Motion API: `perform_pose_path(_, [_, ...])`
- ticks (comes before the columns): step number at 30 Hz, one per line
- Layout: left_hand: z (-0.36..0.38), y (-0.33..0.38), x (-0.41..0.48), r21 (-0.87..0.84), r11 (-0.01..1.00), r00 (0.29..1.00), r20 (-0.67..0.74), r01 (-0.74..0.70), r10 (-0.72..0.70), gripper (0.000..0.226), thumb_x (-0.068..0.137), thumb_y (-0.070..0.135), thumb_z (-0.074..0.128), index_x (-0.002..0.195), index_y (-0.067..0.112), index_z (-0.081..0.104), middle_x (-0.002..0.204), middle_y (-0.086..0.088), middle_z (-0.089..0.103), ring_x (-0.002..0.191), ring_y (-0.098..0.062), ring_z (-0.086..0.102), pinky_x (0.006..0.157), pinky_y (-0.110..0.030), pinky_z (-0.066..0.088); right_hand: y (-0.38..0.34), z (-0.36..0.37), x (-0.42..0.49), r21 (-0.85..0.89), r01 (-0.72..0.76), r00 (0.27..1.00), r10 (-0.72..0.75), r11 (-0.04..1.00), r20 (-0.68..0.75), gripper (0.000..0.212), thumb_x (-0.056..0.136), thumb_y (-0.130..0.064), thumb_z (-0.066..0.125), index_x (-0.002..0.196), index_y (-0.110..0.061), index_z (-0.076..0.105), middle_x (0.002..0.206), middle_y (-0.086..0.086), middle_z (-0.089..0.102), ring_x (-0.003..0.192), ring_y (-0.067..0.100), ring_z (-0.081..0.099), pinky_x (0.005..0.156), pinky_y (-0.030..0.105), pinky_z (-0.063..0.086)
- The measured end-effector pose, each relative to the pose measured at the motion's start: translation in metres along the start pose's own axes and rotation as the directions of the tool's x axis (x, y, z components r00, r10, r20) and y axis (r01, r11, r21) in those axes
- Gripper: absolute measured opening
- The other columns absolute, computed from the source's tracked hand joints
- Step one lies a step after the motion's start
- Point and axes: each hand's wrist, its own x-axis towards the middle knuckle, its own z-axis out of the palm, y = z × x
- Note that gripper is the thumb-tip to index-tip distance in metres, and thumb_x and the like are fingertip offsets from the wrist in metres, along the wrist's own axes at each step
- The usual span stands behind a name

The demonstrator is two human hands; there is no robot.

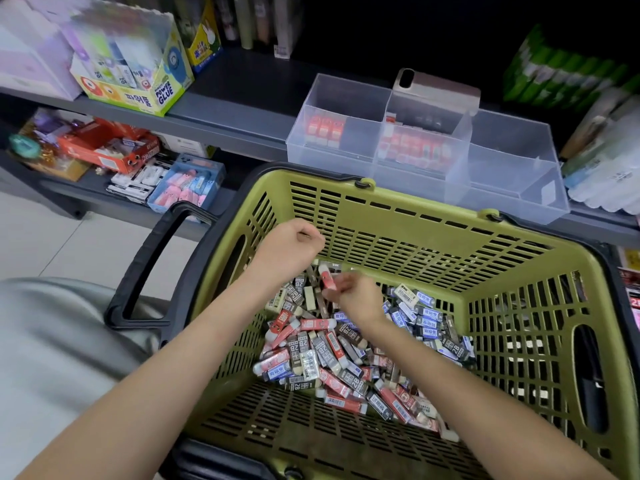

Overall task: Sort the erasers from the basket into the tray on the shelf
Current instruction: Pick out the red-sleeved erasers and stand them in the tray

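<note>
— What's the right hand (356, 296) got?
— Its grip pinches a red eraser (327, 279), just above the pile of erasers (346, 355) in the basket (429, 201).
— The left hand (289, 245)?
— Curled tight; whether that grip holds anything, I can't tell.
— The tray (512, 188)?
— On the shelf (225, 98), holding red erasers (412, 147), labels blurred.

Glue box (138, 95), on the shelf far up-left of the left hand (289, 244): "POWER GLUE"
Dark erasers (298, 286), just under the left hand: "2B"
Red eraser (327, 277), pinched by the right hand (356, 296): print unreadable
</note>
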Motion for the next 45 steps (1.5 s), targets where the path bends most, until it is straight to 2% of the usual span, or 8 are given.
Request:
perform_pose_path(6, [0.037,-0.012,-0.014,0.026,0.999,0.994,0.106,0.023,-0.025,0.036,0.101,0.021,0.042,0.137,0.019,0.043,0.130,-0.009,0.055,0.106,-0.020,0.055,0.092,-0.034,0.044,-0.019,-0.031,-0.037,0.472,0.106,0.916,-0.270,0.875,0.296,0.015,0.079,-0.002,0.067,0.090,-0.012,0.067,0.085,-0.002,0.073,0.085,0.012,0.069,0.076,0.015,0.051])
perform_pose_path(9, [0.040,-0.020,-0.011,-0.166,0.977,0.990,0.057,0.135,-0.127,0.027,0.100,0.005,0.038,0.124,0.012,0.048,0.099,-0.010,0.061,0.082,-0.021,0.061,0.068,-0.028,0.054,0.004,-0.031,-0.044,-0.134,0.172,0.949,-0.127,0.976,0.289,0.014,0.083,-0.034,0.067,0.086,-0.020,0.065,0.085,-0.005,0.069,0.081,0.011,0.065,0.075,0.025,0.052])
perform_pose_path(13, [0.037,-0.034,-0.002,-0.203,0.938,0.960,0.094,0.279,-0.265,0.020,0.097,-0.002,0.040,0.110,0.009,0.050,0.076,-0.009,0.058,0.058,-0.017,0.055,0.040,-0.020,0.037,0.037,-0.006,-0.050,-0.747,0.222,0.967,-0.044,0.626,0.251,0.044,0.084,-0.054,0.057,0.081,-0.012,0.070,0.078,0.002,0.070,0.074,0.014,0.066,0.059,0.023,0.047])
perform_pose_path(24, [0.084,-0.059,-0.021,-0.057,0.944,0.883,0.375,0.324,-0.281,0.030,0.093,0.037,0.057,0.110,0.014,0.049,0.086,-0.003,0.062,0.069,-0.014,0.059,0.061,-0.027,0.051,0.025,-0.050,-0.062,0.155,-0.015,0.934,-0.042,0.988,0.354,0.014,0.084,-0.019,0.067,0.077,-0.008,0.071,0.073,0.011,0.063,0.064,0.016,0.050,0.061,0.021,0.044])
perform_pose_path(27, [0.091,-0.060,-0.020,-0.067,0.966,0.914,0.346,0.251,-0.213,0.011,0.094,0.019,0.055,0.103,0.014,0.057,0.086,-0.004,0.058,0.067,-0.013,0.053,0.052,-0.020,0.046,0.041,-0.066,-0.065,-0.090,0.113,0.920,-0.070,0.990,0.385,0.006,0.080,-0.028,0.071,0.079,-0.022,0.073,0.077,-0.008,0.069,0.067,0.005,0.059,0.066,0.018,0.048])
perform_pose_path(35, [0.074,-0.064,-0.012,-0.179,0.906,0.843,0.467,0.384,-0.265,0.008,0.088,0.008,0.063,0.097,0.008,0.062,0.059,0.003,0.049,0.047,-0.007,0.045,0.049,-0.020,0.042,0.097,-0.048,-0.061,-0.684,0.571,0.821,-0.333,0.455,0.464,0.044,0.079,-0.046,0.066,0.117,-0.025,0.063,0.098,-0.006,0.054,0.096,0.013,0.041,0.078,0.027,0.031])
perform_pose_path(41, [0.081,-0.066,-0.020,-0.073,0.904,0.831,0.430,0.422,-0.354,0.038,0.083,0.032,0.072,0.102,0.002,0.060,0.069,-0.002,0.050,0.048,-0.009,0.040,0.039,-0.018,0.035,0.089,-0.063,-0.062,-0.575,0.453,0.891,-0.364,0.681,0.271,0.026,0.083,-0.042,0.064,0.101,-0.025,0.070,0.081,-0.012,0.052,0.081,0.010,0.045,0.077,0.024,0.034])
perform_pose_path(45, [0.087,-0.061,-0.026,-0.178,0.827,0.777,0.489,0.533,-0.395,0.054,0.070,0.053,0.073,0.102,0.016,0.048,0.068,-0.001,0.047,0.048,-0.008,0.036,0.042,-0.017,0.034,0.051,-0.082,-0.075,0.097,0.130,0.990,-0.135,0.987,0.043,0.008,0.080,-0.023,0.072,0.084,-0.030,0.071,0.064,-0.011,0.063,0.054,0.002,0.050,0.053,0.013,0.042])
